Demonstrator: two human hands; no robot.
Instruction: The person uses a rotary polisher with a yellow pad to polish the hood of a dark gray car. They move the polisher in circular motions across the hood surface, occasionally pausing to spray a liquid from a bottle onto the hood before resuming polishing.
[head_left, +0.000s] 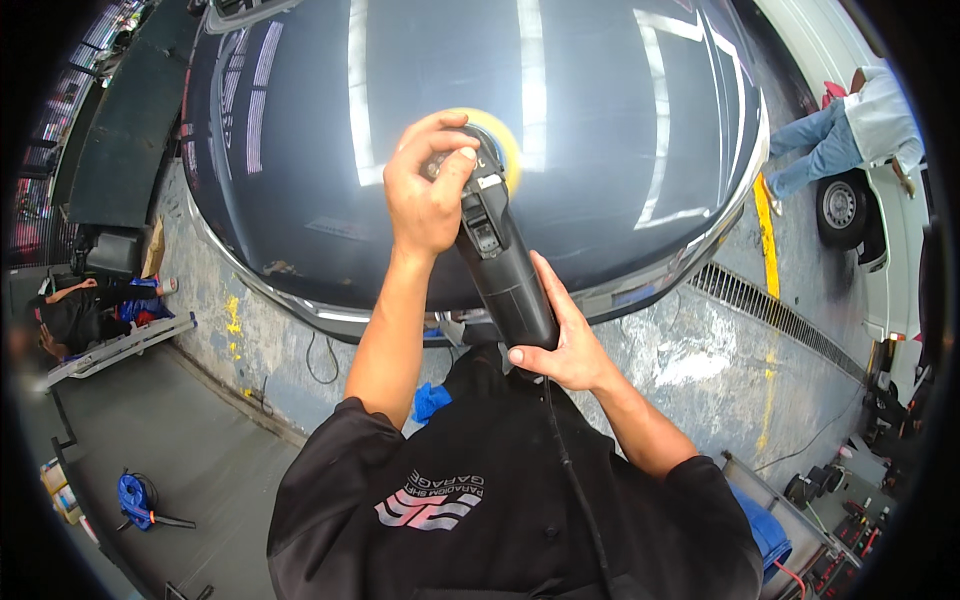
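A black corded polisher (505, 280) lies over the front of a dark glossy car hood (600, 180). Its round yellow pad (512, 150) rests against the paint, its rim smeared as if spinning. My left hand (428, 180) is closed over the polisher's head, with thumb and fingers around the top. At the rear end of the body my right hand (565, 335) cups the housing, thumb on the near end and fingers along its right side. From that end a black cord (565, 450) runs down over my dark shirt. Light strips reflect in the hood.
A blue cloth (430, 402) shows beside my legs. A person (845, 130) stands by a white vehicle (905, 270) at the right; another (80, 315) sits at the left. A floor grate (780, 315) crosses the right side. A blue hose reel or blower-like tool (138, 500) lies lower left.
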